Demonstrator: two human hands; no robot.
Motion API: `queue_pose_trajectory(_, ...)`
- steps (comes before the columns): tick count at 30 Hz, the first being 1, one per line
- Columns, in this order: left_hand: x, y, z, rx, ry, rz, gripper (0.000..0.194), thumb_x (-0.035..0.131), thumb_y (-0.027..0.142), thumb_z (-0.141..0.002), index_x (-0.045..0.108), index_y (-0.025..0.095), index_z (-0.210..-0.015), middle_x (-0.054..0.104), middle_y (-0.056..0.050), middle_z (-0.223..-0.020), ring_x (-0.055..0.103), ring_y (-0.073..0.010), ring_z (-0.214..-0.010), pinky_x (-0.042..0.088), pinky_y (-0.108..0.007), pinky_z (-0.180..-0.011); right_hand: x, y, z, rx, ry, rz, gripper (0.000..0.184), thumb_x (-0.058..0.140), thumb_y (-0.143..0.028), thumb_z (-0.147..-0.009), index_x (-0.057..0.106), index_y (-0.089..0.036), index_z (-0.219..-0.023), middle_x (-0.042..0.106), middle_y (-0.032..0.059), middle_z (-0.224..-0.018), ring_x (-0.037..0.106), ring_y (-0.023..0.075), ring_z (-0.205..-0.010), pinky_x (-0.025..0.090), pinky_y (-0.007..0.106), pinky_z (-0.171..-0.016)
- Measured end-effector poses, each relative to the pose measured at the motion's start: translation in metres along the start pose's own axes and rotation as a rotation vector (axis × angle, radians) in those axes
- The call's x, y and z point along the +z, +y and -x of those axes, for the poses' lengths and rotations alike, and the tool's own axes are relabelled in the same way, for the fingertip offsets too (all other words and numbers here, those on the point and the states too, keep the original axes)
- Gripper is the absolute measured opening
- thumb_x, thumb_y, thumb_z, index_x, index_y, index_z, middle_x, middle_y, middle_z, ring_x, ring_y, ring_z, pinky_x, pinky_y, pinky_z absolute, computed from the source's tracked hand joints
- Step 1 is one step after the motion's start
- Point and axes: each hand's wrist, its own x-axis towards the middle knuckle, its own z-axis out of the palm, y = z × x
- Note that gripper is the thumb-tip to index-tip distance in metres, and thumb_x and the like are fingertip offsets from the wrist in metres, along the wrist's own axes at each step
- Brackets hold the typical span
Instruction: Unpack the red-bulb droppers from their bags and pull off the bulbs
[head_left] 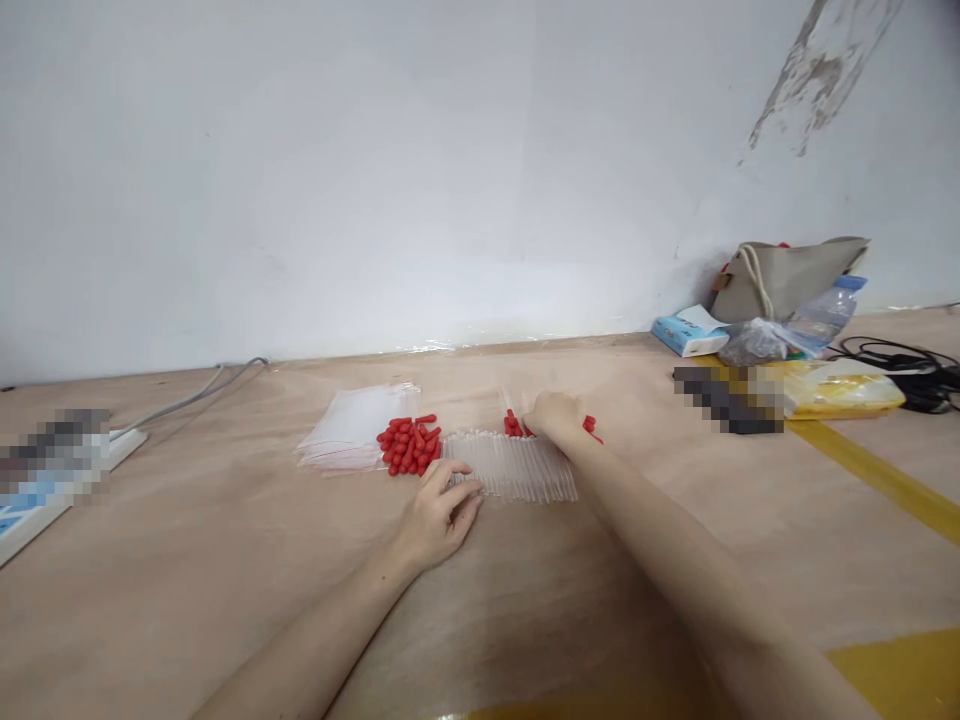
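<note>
A row of clear thin tubes (pixel 517 468) lies side by side in front of me. My left hand (pixel 439 515) rests at the row's left end, index finger stretched along the tubes and thumb apart from it; whether it grips a tube does not show. My right hand (pixel 559 415) is bent into a closed shape behind the row, its fingertips hidden. Small red rubber bulbs (pixel 513 424) lie on both sides of it, some with clear tubes pointing away. A heap of red rubber bulbs (pixel 409 447) sits left of the row, against a stack of clear plastic bags (pixel 352 425).
A white wall (pixel 450 180) rises behind the brown work surface (pixel 225 560). Rightward are a blue tissue pack (pixel 688 332), a grey bag (pixel 799 280), a plastic bottle (pixel 829 312), a yellow pack (pixel 847 390) and black cables (pixel 919 365). A grey cable (pixel 187 398) runs at left.
</note>
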Motion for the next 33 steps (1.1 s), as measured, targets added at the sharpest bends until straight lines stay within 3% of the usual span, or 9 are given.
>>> queue_pose_trajectory(5,-0.001,0.0,0.0,0.002,-0.021,0.026,0.018,0.049,0.016,-0.081,0.06,0.018,-0.096,0.052,-0.009,-0.097,0.05,-0.0181,-0.089,0.046,-0.034,-0.074,-0.016,0.003,0.012,-0.053,0.044,-0.039,0.024,0.052,-0.033,-0.071,0.06,-0.016,-0.057,0.063,0.0104,-0.062,0.06,0.024,-0.069,0.036,0.036,-0.067)
queue_pose_trajectory(10,-0.001,0.0,0.0,-0.012,0.025,0.006,0.016,0.05,0.017,-0.08,0.054,0.018,-0.096,0.052,-0.008,-0.097,0.05,-0.019,-0.092,0.043,-0.037,-0.08,-0.029,0.026,0.049,-0.244,0.115,-0.155,0.026,0.037,-0.029,-0.084,0.058,-0.018,-0.072,0.065,0.0047,-0.074,0.058,0.0169,-0.073,0.034,0.03,-0.07)
queue_pose_trajectory(13,-0.001,0.004,0.0,-0.03,0.188,-0.058,0.015,0.055,0.02,-0.077,0.048,0.017,-0.089,0.053,-0.01,-0.101,0.049,-0.021,-0.096,0.041,-0.04,-0.084,-0.017,0.042,0.076,-0.495,0.231,-0.363,0.018,0.04,-0.026,-0.085,0.054,-0.019,-0.076,0.064,0.0005,-0.073,0.056,0.0135,-0.069,0.033,0.029,-0.073)
queue_pose_trajectory(16,-0.001,0.01,0.0,0.011,0.308,-0.155,0.029,0.061,0.023,-0.073,0.045,0.017,-0.096,0.051,-0.012,-0.109,0.048,-0.0237,-0.101,0.038,-0.042,-0.086,0.004,0.049,0.101,-0.698,0.453,-0.363,0.011,0.048,-0.025,-0.083,0.054,-0.019,-0.076,0.063,0.0005,-0.072,0.053,0.0134,-0.07,0.03,0.031,-0.076)
queue_pose_trajectory(19,-0.001,0.015,0.0,0.12,0.244,-0.288,0.033,0.061,0.025,-0.074,0.049,0.02,-0.104,0.057,-0.01,-0.107,0.049,-0.0242,-0.099,0.035,-0.041,-0.084,0.022,0.045,0.118,-0.86,0.553,-0.311,0.008,0.048,-0.02,-0.084,0.055,-0.018,-0.079,0.062,-0.0002,-0.07,0.051,0.0121,-0.068,0.028,0.032,-0.078)
queue_pose_trajectory(22,0.002,0.017,0.0,0.207,0.121,-0.339,0.018,0.058,0.023,-0.078,0.058,0.024,-0.096,0.065,-0.002,-0.089,0.052,-0.0194,-0.086,0.03,-0.039,-0.081,0.032,0.039,0.126,-0.99,0.586,-0.271,0.008,0.048,-0.016,-0.084,0.056,-0.019,-0.085,0.063,-0.0013,-0.071,0.05,0.011,-0.07,0.027,0.032,-0.082)
queue_pose_trajectory(28,0.008,0.015,0.002,0.16,0.054,-0.31,0.007,0.056,0.022,-0.08,0.061,0.022,-0.085,0.063,0.002,-0.068,0.05,-0.0143,-0.071,0.028,-0.037,-0.078,0.035,0.038,0.125,-0.955,0.677,-0.194,0.009,0.054,-0.023,-0.081,0.059,-0.02,-0.088,0.062,-0.0009,-0.071,0.047,0.0121,-0.07,0.024,0.034,-0.083)
queue_pose_trajectory(33,0.006,0.017,0.004,0.137,0.041,-0.308,0.007,0.054,0.021,-0.08,0.061,0.022,-0.081,0.062,0.001,-0.066,0.048,-0.0147,-0.071,0.026,-0.037,-0.077,0.031,0.041,0.127,-0.959,0.641,-0.201,0.007,0.056,-0.023,-0.08,0.061,-0.021,-0.078,0.059,-0.0014,-0.064,0.043,0.0117,-0.066,0.025,0.032,-0.075)
